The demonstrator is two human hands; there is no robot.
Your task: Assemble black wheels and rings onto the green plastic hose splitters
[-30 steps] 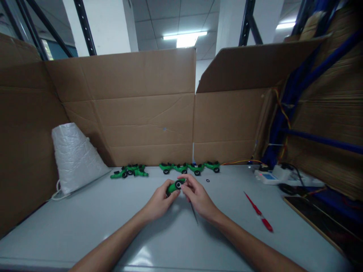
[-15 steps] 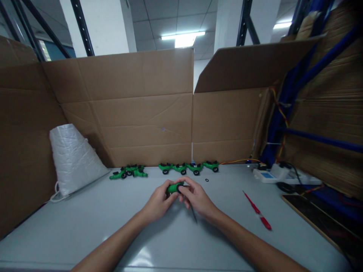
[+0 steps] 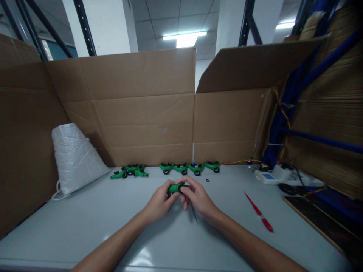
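My left hand is closed around the left end of a green toy car, held just above the table. My right hand is closed at the other end, its thumb and fingers pinching a black wheel ring on the toy. A thin, dark, pointed tool sticks down out of the right hand; its upper part is hidden by the palm. Past the hands, a small black rubber ring lies on the table. To the right lies a red-handled screwdriver.
Several green toy cars stand in a row along the cardboard wall, with another cluster farther left. A white bag leans at left. A power strip with cables and a dark board lie at right on the table.
The view has shifted very slightly, so things sit a little farther right. Both hands keep the same hold on the green toy car, with hardly any visible finger movement.
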